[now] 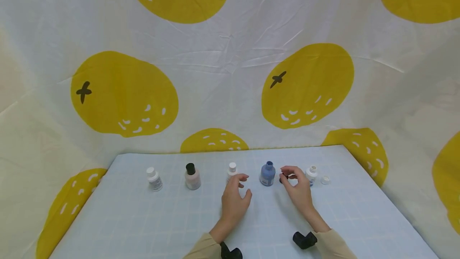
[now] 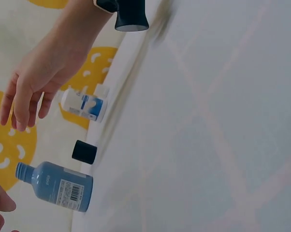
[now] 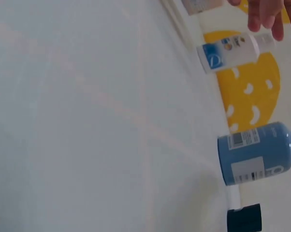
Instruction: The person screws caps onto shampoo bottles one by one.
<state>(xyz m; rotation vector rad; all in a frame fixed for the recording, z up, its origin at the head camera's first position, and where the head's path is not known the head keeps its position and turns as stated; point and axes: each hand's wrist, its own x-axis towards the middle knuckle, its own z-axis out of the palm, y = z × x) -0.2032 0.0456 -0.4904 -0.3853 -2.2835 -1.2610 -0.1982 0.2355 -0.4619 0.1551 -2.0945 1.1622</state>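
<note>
Right hand point(image 1: 299, 190), fingers loosely curved, holds nothing above black cap point(image 2: 84, 152) beside uncapped blue bottle point(image 1: 267, 176). Left hand point(image 1: 233, 201) (likewise empty, thumb apart) near white-capped bottle point(image 1: 232, 167).

Btl point(image 1: 267, 176) blue, cap point(image 2: 84, 152) blk; tbl point(image 1: 143, 227) pale blue w/ faint grid; backdrop point(image 1: 215, 51) wht w/ yel fruit print point(image 1: 125, 95).

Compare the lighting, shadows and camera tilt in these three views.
Head: soft, fairly even light, a faint shadow beside the right hand; left wrist: dimmer, the scene tilted sideways, the blue bottle fairly sharp; right wrist: likewise dim and tilted, that bottle's neck cropped.
</note>
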